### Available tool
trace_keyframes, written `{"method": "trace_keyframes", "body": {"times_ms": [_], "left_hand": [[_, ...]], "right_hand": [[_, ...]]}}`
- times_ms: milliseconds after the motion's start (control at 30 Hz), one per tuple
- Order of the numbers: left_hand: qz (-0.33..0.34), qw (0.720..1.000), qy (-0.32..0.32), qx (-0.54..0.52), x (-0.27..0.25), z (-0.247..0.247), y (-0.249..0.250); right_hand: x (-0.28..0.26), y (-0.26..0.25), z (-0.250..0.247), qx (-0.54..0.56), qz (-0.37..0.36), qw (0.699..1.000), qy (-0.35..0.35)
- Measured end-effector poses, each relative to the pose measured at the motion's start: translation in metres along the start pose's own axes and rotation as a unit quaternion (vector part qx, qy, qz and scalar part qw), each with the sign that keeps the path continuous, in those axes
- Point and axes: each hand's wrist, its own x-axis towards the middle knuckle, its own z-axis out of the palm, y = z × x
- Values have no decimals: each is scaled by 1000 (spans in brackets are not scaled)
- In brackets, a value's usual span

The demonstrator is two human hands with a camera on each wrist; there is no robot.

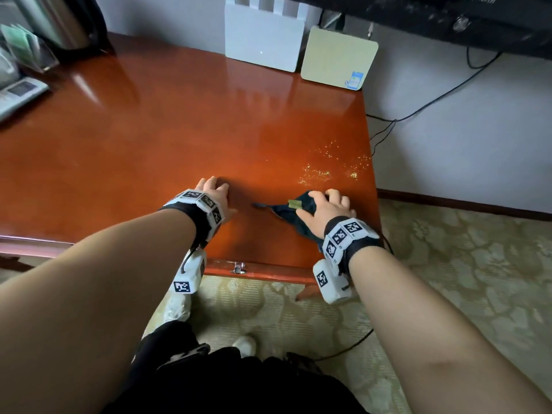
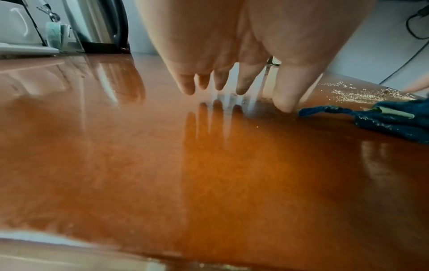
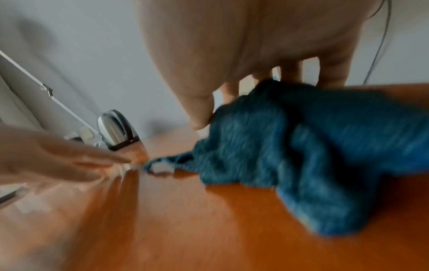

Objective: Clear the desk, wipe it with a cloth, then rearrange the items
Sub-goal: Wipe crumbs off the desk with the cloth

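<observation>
Your right hand [image 1: 327, 209] lies on the dark blue cloth [image 1: 294, 215] near the front right corner of the bench [image 1: 149, 138]. Its grip is on the cloth: in the right wrist view the thumb and fingers curl down over the bunched fabric, though that view is blurred. A thin cord of the cloth [image 2: 325, 110] trails to the left, toward your other hand, and a small pale tag [image 1: 295, 204] shows on top of the fabric.

Your left hand [image 1: 213, 194] rests on the bench just left of the cloth, holding nothing, its grip wide with the fingers [image 2: 242, 82] straight and spread. Their tips meet the glossy red-brown surface, which mirrors them. The thumb lies just beside the end of the cord; you cannot tell from these views whether they touch.

Just beyond your right hand, a scatter of golden specks [image 1: 331, 165] lies on the bench near its right edge. At the back edge a white flat box [image 1: 264, 37] and a cream flat box [image 1: 337, 58] lean against the wall, side by side. At the far left sit a desk telephone [image 1: 18, 94] and a steel kettle [image 1: 56, 19].
</observation>
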Motion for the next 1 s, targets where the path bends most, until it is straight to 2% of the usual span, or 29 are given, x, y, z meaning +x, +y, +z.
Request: {"method": "trace_keyframes", "body": {"times_ms": [100,233,333,433,500,567,633,833,933,1000], "left_hand": [[-6,1000,13,-15,7,-1,-1],[2,1000,21,-17,20,-8,-5],[-5,1000,14,-20,32,-18,-10],[-39,999,-5,-22,48,-29,-20],[-50,998,-12,-33,60,-35,-26],[-44,998,-19,-37,71,-42,-31],[-31,999,-20,-40,80,-47,-34],[19,999,-20,-32,87,-50,-16],[26,999,-17,-25,85,-47,6],[23,999,-16,-23,82,-43,22]], "right_hand": [[5,-14,10,-56,-5,998,11],[20,-28,-11,-2,-51,999,-11],[31,-58,-34,27,-124,990,58],[50,-99,-46,34,-205,969,134],[68,-119,-41,10,-212,970,116],[83,-128,-25,-42,-190,979,52],[93,-127,-10,-79,-177,981,18],[98,-104,-7,-89,-178,979,45],[96,-68,-8,-79,-160,982,68],[92,-31,-11,-75,-124,988,59]]}}
